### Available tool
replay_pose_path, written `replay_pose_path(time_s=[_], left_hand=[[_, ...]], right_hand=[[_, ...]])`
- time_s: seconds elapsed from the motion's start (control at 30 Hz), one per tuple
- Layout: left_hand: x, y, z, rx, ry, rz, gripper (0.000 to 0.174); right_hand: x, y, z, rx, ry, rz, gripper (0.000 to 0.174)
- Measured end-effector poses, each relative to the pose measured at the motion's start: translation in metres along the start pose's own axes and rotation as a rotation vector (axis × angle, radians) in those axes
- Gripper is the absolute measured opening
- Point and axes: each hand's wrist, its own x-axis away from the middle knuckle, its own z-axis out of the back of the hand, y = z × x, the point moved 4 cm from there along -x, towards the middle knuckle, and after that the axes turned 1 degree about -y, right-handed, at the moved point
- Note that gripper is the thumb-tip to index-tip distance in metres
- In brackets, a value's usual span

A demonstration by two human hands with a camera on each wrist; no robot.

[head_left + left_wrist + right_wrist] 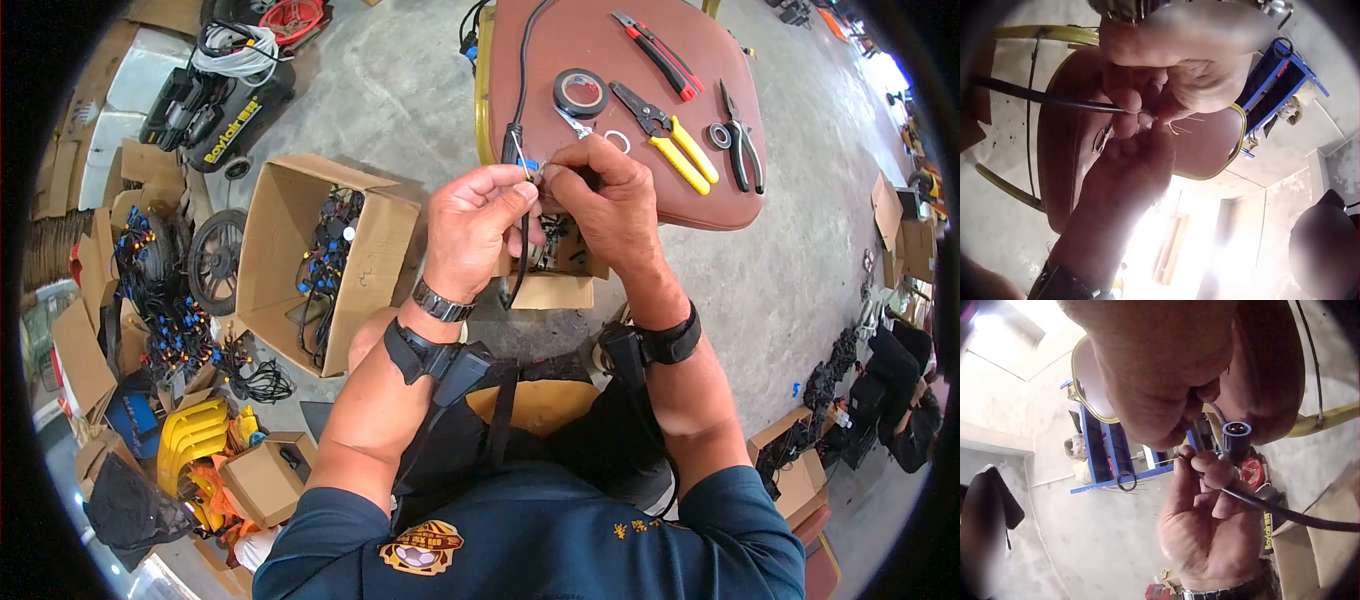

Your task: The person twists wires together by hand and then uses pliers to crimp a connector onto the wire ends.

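In the head view, the left hand (pixel 475 225) pinches the end of a black cable (pixel 521 262) between thumb and fingers. Close against it, the right hand (pixel 610 195) has its thumb and forefinger together at thin wires by the cable end. Fine bare strands (pixel 1179 128) stick out past the fingertips in the left wrist view. The right wrist view shows the cable (pixel 1285 514) running from the left hand (pixel 1210 519), and a round connector with a blue ring (pixel 1237 429) beside the fingers. What the right fingertips hold is partly hidden.
On the brown chair seat (pixel 555 50) lie black tape (pixel 581 93), yellow-handled strippers (pixel 680 155), a red-black cutter (pixel 660 58) and black-handled pliers (pixel 738 140). An open carton (pixel 385 270) of wiring stands left; a smaller box (pixel 552 292) sits below the hands. A compressor (pixel 215 120) is upper left.
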Motion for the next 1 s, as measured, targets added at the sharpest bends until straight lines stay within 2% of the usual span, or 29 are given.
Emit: replay_pose_path(time_s=[0.17, 0.27, 0.37, 0.47, 0.57, 0.77, 1.0], left_hand=[[-0.001, 0.003, 0.000, 0.032, 0.049, -0.030, 0.018], [-0.001, 0.001, 0.001, 0.018, 0.102, -0.009, 0.017], [-0.001, -0.001, 0.002, -0.010, 0.082, -0.015, 0.018], [-0.002, 0.001, 0.000, -0.007, 0.075, -0.001, 0.018], [-0.002, 0.000, -0.001, -0.004, 0.065, 0.008, 0.018], [0.002, -0.001, -0.005, -0.037, -0.008, 0.021, 0.020], [-0.001, -0.003, -0.001, -0.052, 0.018, -0.022, 0.019]], right_hand=[[0.001, -0.001, -0.003, -0.006, -0.028, 0.071, 0.002], [0.003, -0.011, -0.006, 0.085, -0.131, 0.137, 0.003], [0.002, -0.011, -0.004, 0.124, -0.132, 0.184, 0.005], [0.003, -0.012, -0.004, 0.027, -0.106, 0.099, 0.006], [0.002, -0.011, -0.001, 0.080, -0.066, 0.136, 0.005], [0.000, -0.004, 0.005, 0.076, -0.015, 0.036, 0.004], [-0.001, -0.005, 0.003, 0.082, -0.007, 0.070, 0.005]])
